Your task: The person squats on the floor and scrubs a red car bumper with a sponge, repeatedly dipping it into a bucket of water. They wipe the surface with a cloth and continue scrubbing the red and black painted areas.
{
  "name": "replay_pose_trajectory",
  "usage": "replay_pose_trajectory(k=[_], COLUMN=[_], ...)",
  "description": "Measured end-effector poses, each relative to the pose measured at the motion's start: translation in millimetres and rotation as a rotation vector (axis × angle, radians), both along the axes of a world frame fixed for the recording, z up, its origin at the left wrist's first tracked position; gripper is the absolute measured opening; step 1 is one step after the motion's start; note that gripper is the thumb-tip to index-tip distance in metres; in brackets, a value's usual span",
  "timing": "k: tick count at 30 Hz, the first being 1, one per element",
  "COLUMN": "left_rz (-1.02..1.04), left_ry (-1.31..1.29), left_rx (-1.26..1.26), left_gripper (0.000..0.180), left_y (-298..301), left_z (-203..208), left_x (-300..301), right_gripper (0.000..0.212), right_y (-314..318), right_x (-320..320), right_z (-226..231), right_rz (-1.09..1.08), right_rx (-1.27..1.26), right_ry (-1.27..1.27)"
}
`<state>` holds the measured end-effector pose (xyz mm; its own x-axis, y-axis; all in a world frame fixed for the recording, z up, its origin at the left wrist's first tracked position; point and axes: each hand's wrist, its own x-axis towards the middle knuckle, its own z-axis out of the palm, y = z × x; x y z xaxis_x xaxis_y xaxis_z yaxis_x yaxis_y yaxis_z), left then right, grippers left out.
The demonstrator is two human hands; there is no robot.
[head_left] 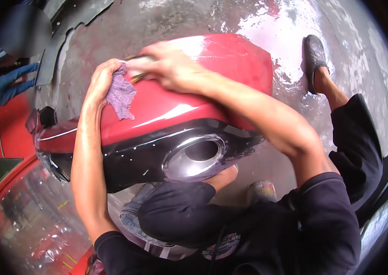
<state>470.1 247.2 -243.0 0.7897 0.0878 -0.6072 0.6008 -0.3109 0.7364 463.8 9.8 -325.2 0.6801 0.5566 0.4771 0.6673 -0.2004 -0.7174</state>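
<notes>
A glossy red car bumper (242,64) with a black lower trim (127,158) lies in front of my knees. Set into the black part is a silver oval exhaust surround (173,167). At the bumper's far left edge my left hand (101,82) is closed on a crumpled purple cloth (121,97), whose loose end hangs over the red paint. My right hand (173,68), smeared by motion, is just right of the cloth over the red surface. Its fingers grip a pale object with dark edges (141,66), too blurred to name.
The wet, stained concrete floor (125,23) surrounds the bumper. A person's leg in a dark shoe (315,52) stands at the right. Another person in blue jeans (15,82) is at the far left, near a red panel (13,126). Clear plastic sheeting (38,220) lies lower left.
</notes>
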Motion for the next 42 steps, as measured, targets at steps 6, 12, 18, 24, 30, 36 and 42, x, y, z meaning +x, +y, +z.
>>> replay_pose_trajectory(k=[6,12,18,24,30,36,42], left_rz=[-0.035,-0.045,-0.08,-0.075,-0.168,-0.233,-0.43], left_ry=[-0.039,-0.066,-0.041,-0.066,-0.083,-0.083,0.088], left_rx=[0.169,0.103,0.192,0.166,0.283,0.195,0.376], left_gripper=[0.024,0.024,0.023,0.022,0.022,0.019,0.016], left_y=[-8,2,-6,6,-13,9,15], left_z=[5,2,-1,-2,4,-1,21], left_x=[3,2,-2,2,9,8,11], right_gripper=[0.054,0.057,0.052,0.052,0.034,0.042,0.042], right_y=[-107,-5,-58,-40,-32,-63,-83], right_x=[-5,12,5,24,6,-5,-27], right_z=[-68,-3,-36,-30,-37,-29,-17], right_rz=[-0.289,-0.068,-0.357,-0.226,-0.428,-0.113,-0.248], right_rx=[-0.161,0.024,-0.129,-0.072,-0.066,-0.076,-0.131], right_ry=[0.079,-0.075,0.112,-0.039,0.082,0.026,0.124])
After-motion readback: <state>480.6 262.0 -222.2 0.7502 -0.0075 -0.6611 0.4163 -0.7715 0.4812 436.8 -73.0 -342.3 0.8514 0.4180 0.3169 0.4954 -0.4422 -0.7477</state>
